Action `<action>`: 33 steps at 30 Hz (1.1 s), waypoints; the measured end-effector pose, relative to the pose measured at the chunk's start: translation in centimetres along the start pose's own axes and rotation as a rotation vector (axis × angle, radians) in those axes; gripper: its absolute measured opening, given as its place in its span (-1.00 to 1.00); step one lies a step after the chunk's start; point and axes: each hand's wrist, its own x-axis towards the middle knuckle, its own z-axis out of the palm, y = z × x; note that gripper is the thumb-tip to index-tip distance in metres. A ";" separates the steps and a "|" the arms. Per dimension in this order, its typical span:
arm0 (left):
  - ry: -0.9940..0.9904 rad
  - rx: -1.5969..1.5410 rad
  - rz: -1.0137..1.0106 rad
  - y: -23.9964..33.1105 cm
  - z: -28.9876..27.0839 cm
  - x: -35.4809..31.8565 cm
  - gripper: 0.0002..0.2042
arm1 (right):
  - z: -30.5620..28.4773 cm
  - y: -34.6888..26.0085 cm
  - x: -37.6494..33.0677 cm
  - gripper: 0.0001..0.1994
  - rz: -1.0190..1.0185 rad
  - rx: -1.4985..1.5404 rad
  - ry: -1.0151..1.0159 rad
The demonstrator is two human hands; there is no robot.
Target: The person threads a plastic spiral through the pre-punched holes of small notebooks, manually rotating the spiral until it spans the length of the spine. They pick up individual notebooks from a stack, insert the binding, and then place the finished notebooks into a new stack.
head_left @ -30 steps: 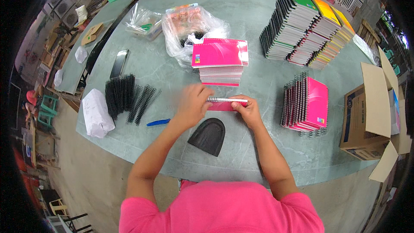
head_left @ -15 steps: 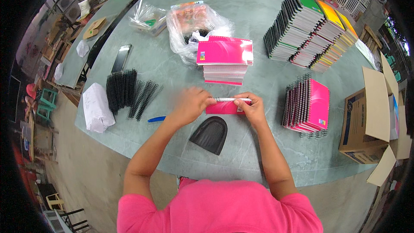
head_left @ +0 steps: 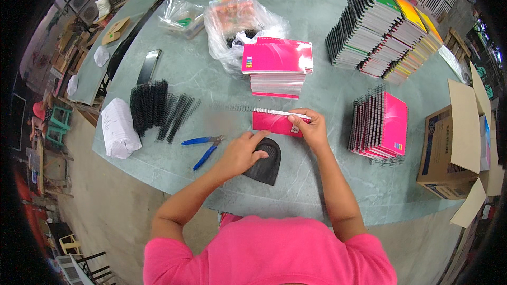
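We see the right hand (head_left: 312, 129) gripping a pink notebook (head_left: 274, 123) at its right end, fingers clamped on it, thumb pressed on the cover. The notebook lies flat on the grey-green counter (head_left: 211, 74), near its front edge and straight ahead of us. A wire coil (head_left: 248, 108) runs along the notebook's top edge and sticks out to the left past the cover.

The left hand (head_left: 240, 153) rests on a black pad (head_left: 266, 154) just below the notebook, its fingers loosely curled together and touching the pad's top; it holds nothing that we can make out. Blue pliers (head_left: 203, 146) lie just left of that hand.

Farther left sits a bundle of black coils (head_left: 153, 106), fanned out on the counter, with a white wrapped packet (head_left: 118, 127) beside it near the edge. A dark phone (head_left: 148, 66) lies beyond the coils.

Behind the notebook stands a stack of unbound pink books (head_left: 277, 68), touching a clear plastic bag (head_left: 237, 21). To the right of the right hand, a row of bound pink notebooks (head_left: 383, 125) stands on edge, spirals up. At the far right corner we see tall stacks of mixed-colour notebooks (head_left: 385, 31). An open cardboard box (head_left: 454, 142) sits at the counter's right edge.
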 end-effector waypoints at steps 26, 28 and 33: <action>0.158 0.075 0.196 1.3 -1.2 1.2 -0.70 | 1.1 -3.8 -0.8 -0.72 -0.525 -0.834 0.002; 0.480 0.228 0.390 1.4 -0.5 1.7 -0.70 | 1.6 -4.1 -1.2 -0.66 -0.500 -0.879 -0.033; 0.296 0.391 0.365 -1.1 -2.1 4.0 -0.70 | 2.4 -3.9 -1.4 -0.75 -0.524 -0.889 0.001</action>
